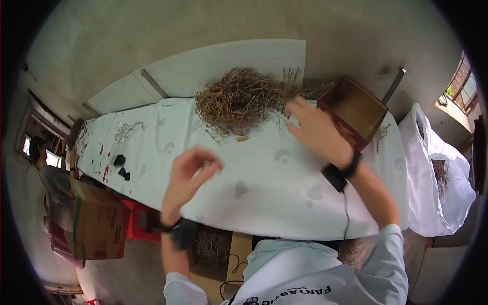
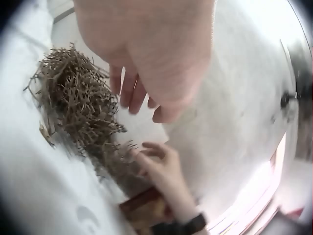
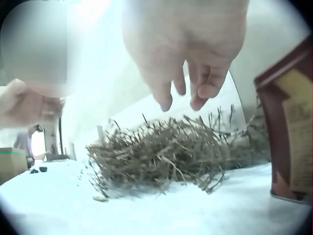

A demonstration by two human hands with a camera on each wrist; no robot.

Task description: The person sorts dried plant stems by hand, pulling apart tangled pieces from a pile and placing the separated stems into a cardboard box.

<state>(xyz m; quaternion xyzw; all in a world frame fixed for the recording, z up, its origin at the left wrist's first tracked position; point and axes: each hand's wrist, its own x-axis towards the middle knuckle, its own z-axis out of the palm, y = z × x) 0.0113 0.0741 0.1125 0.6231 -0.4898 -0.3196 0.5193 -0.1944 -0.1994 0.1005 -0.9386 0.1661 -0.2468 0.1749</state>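
Observation:
A tangled, nest-like heap of dry brown twigs lies on the white-covered table near its back edge. My right hand is over the table between the heap and the box, fingers loosely bent and pointing toward the twigs. In the right wrist view its fingertips hang just above the heap with nothing between them. My left hand hovers in front of the heap, its fingers loosely curved and holding nothing. Loose twigs stick out at the heap's right side.
A dark red open box stands tilted right of the heap. Farther right hangs a white sack with twigs inside. To the left lie small black objects, red bits and thin twigs. Another person is beyond a cardboard box.

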